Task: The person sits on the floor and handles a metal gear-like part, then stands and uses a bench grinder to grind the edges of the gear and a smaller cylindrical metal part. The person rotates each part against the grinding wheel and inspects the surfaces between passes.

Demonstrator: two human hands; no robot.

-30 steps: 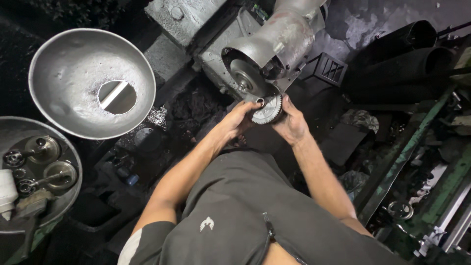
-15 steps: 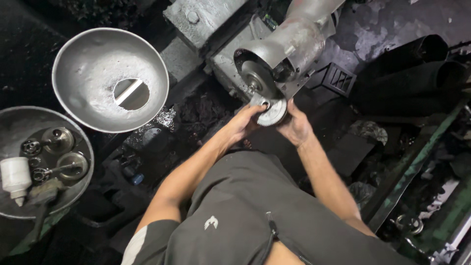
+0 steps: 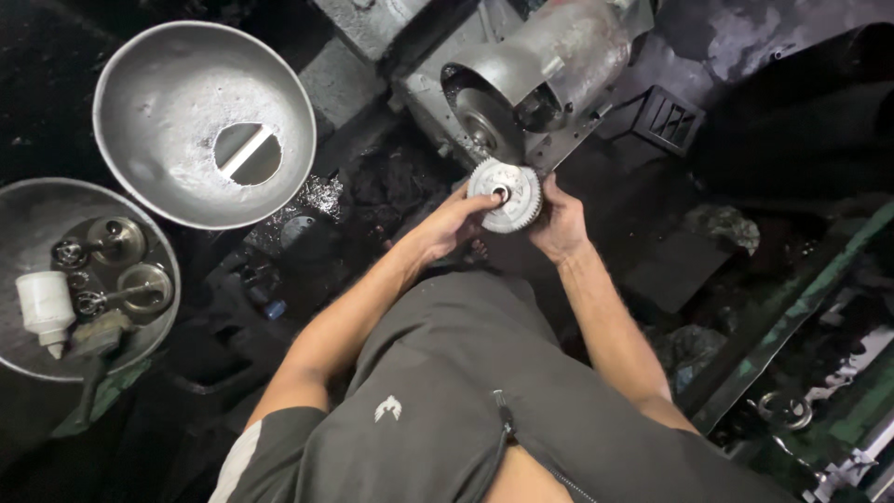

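A round toothed metal gear (image 3: pixel 506 196) with a centre hole is held between both hands, just below the open end of a grey machine housing (image 3: pixel 545 70). My left hand (image 3: pixel 452 226) grips the gear's left rim with its fingers across the face. My right hand (image 3: pixel 559 222) clasps the right rim. Inside the housing a metal disc with a hub (image 3: pixel 484 121) shows, a short way above the gear.
A large dented metal bowl with a cut opening (image 3: pixel 200 121) stands at the upper left. A lower metal basin (image 3: pixel 28 224) at the left edge holds small round metal parts and a white plastic bottle (image 3: pixel 45 309). Green metal rails (image 3: pixel 792 326) run at the right.
The gear has come away from the housing opening and now sits lower in both hands, with its toothed rim fully visible. The view has shifted a little.
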